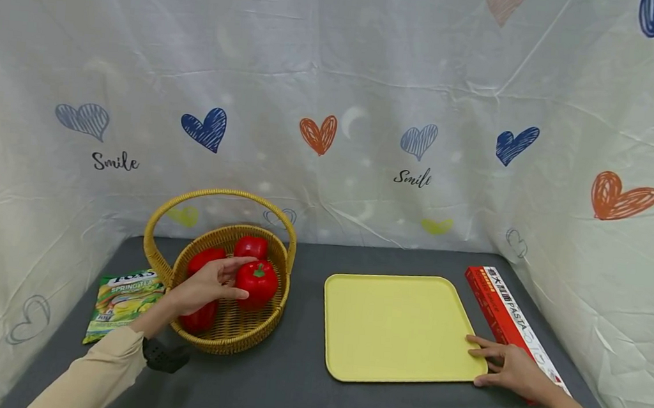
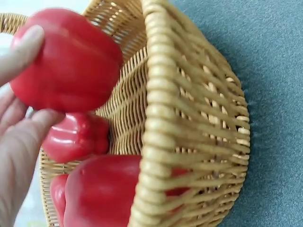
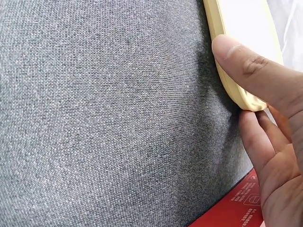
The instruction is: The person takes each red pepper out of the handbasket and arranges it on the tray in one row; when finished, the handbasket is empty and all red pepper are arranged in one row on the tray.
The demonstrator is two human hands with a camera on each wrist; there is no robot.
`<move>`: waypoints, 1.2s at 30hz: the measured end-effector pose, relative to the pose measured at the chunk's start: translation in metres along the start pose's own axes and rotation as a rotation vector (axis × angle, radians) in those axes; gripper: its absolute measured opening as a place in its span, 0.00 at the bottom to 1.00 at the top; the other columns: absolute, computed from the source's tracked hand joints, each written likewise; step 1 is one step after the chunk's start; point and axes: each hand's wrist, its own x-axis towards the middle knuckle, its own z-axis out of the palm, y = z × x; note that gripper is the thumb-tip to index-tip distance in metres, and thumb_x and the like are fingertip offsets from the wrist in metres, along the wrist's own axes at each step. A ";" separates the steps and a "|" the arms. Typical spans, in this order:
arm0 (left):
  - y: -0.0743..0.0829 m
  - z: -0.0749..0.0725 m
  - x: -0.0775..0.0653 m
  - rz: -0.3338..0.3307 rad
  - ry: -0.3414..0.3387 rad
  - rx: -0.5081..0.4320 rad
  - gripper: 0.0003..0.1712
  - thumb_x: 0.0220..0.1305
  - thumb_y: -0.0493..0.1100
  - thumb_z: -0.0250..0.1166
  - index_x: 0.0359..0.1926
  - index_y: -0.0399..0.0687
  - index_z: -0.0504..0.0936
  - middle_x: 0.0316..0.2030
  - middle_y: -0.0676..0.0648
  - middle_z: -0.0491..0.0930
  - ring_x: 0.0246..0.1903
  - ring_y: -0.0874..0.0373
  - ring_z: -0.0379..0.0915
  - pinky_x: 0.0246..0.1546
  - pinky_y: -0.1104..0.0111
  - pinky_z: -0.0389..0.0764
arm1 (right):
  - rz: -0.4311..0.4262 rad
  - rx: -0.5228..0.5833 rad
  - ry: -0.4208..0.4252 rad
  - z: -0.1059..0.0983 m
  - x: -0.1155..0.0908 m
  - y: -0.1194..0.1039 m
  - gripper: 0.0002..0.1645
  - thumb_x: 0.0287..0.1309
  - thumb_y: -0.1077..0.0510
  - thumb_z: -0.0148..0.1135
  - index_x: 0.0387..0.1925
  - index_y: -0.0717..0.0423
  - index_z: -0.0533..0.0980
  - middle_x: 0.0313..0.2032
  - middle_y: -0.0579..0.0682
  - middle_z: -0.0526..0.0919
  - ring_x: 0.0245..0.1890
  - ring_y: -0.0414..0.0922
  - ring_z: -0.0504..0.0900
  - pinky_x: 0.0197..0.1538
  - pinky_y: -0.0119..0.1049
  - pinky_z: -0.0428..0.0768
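My left hand (image 1: 217,282) grips a red bell pepper (image 1: 257,282) with a green stem, thumb on one side and fingers on the other. It is held over the wicker basket (image 1: 229,348), whose tall handle arches behind. More red peppers lie inside; the left wrist view shows a glossy one (image 2: 78,137) and a larger one (image 2: 106,194) below the held pepper. On the right, my right hand (image 1: 512,371) holds the near right corner of the yellow tray (image 1: 398,328), thumb on its near edge and fingers along its right side.
A red and white pasta box (image 1: 508,314) lies slanted beside the tray, close by the right hand. Left of the basket lies a green and yellow packet (image 1: 123,303), partly behind the left forearm. A heart-printed curtain (image 1: 351,187) hangs along the back of the grey table (image 1: 266,391).
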 end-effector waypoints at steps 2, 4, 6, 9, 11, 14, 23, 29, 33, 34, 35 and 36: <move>0.000 -0.002 -0.001 0.024 -0.008 -0.013 0.40 0.59 0.38 0.68 0.70 0.42 0.62 0.70 0.38 0.57 0.68 0.41 0.55 0.65 0.51 0.59 | -0.009 0.001 0.004 0.000 0.000 0.001 0.33 0.42 0.52 0.77 0.47 0.71 0.80 0.57 0.60 0.77 0.55 0.18 0.65 0.41 0.22 0.79; 0.001 -0.004 -0.003 0.051 -0.026 -0.034 0.40 0.59 0.38 0.68 0.71 0.44 0.62 0.71 0.40 0.56 0.69 0.43 0.53 0.66 0.52 0.58 | -0.019 0.008 0.007 0.000 0.001 0.001 0.33 0.42 0.53 0.77 0.47 0.72 0.80 0.58 0.52 0.77 0.55 0.19 0.66 0.40 0.23 0.80; 0.003 -0.005 -0.004 0.071 -0.046 -0.060 0.40 0.60 0.37 0.68 0.71 0.45 0.62 0.71 0.41 0.56 0.69 0.47 0.53 0.66 0.58 0.59 | -0.025 0.010 0.004 0.000 0.001 0.001 0.33 0.43 0.53 0.77 0.47 0.72 0.80 0.59 0.47 0.76 0.55 0.19 0.66 0.40 0.23 0.80; 0.006 -0.004 -0.007 0.089 -0.075 -0.108 0.39 0.60 0.34 0.67 0.71 0.45 0.62 0.71 0.41 0.57 0.68 0.54 0.57 0.64 0.67 0.64 | -0.015 0.002 0.009 0.000 0.001 0.001 0.32 0.42 0.53 0.77 0.46 0.71 0.80 0.58 0.51 0.77 0.55 0.19 0.66 0.40 0.23 0.80; 0.009 -0.002 -0.008 0.093 -0.090 -0.142 0.39 0.60 0.33 0.66 0.71 0.44 0.61 0.70 0.42 0.58 0.66 0.59 0.61 0.61 0.71 0.67 | -0.003 -0.007 0.005 0.000 0.000 0.001 0.32 0.42 0.52 0.77 0.46 0.71 0.80 0.57 0.59 0.77 0.55 0.19 0.66 0.40 0.23 0.80; 0.014 0.003 -0.008 0.106 -0.124 -0.209 0.39 0.61 0.30 0.64 0.71 0.41 0.59 0.69 0.41 0.60 0.64 0.60 0.64 0.58 0.68 0.72 | 0.020 -0.006 -0.009 0.000 0.001 0.000 0.33 0.42 0.52 0.77 0.46 0.71 0.80 0.55 0.69 0.75 0.54 0.18 0.65 0.40 0.24 0.81; 0.027 0.037 0.003 0.160 -0.164 -0.292 0.39 0.61 0.31 0.65 0.71 0.39 0.60 0.66 0.40 0.65 0.63 0.52 0.66 0.54 0.59 0.76 | -0.004 -0.148 -0.021 -0.003 0.008 -0.003 0.34 0.38 0.44 0.77 0.40 0.68 0.83 0.50 0.68 0.79 0.52 0.37 0.78 0.38 0.26 0.82; 0.034 0.062 0.021 0.196 -0.170 -0.263 0.38 0.58 0.36 0.69 0.68 0.38 0.64 0.63 0.40 0.69 0.60 0.49 0.69 0.52 0.58 0.77 | 0.003 -0.146 0.001 0.000 0.006 -0.006 0.31 0.37 0.45 0.79 0.37 0.66 0.85 0.50 0.68 0.79 0.44 0.38 0.83 0.35 0.26 0.82; 0.040 0.082 0.036 0.204 -0.157 -0.241 0.39 0.55 0.38 0.72 0.67 0.39 0.67 0.62 0.40 0.71 0.60 0.49 0.70 0.54 0.59 0.76 | -0.045 -0.167 0.062 0.003 0.002 -0.005 0.22 0.35 0.47 0.81 0.30 0.59 0.85 0.48 0.67 0.80 0.35 0.31 0.80 0.31 0.22 0.78; 0.041 0.087 0.040 0.210 -0.155 -0.234 0.39 0.55 0.37 0.72 0.67 0.39 0.67 0.62 0.40 0.71 0.59 0.48 0.71 0.54 0.58 0.76 | -0.054 -0.170 0.077 0.004 0.002 -0.005 0.20 0.34 0.48 0.81 0.28 0.57 0.85 0.47 0.67 0.80 0.33 0.30 0.79 0.29 0.22 0.77; 0.042 0.092 0.044 0.216 -0.153 -0.229 0.39 0.54 0.37 0.73 0.67 0.39 0.68 0.62 0.40 0.71 0.59 0.48 0.71 0.55 0.59 0.75 | -0.059 -0.176 0.087 0.005 0.001 -0.004 0.19 0.34 0.48 0.81 0.27 0.55 0.85 0.47 0.66 0.80 0.31 0.30 0.77 0.28 0.23 0.75; 0.042 0.097 0.049 0.218 -0.150 -0.224 0.39 0.54 0.37 0.73 0.67 0.39 0.68 0.62 0.40 0.72 0.59 0.48 0.71 0.56 0.59 0.74 | -0.061 -0.178 0.097 0.006 0.001 -0.004 0.17 0.34 0.48 0.81 0.26 0.53 0.84 0.47 0.66 0.80 0.29 0.30 0.76 0.27 0.24 0.74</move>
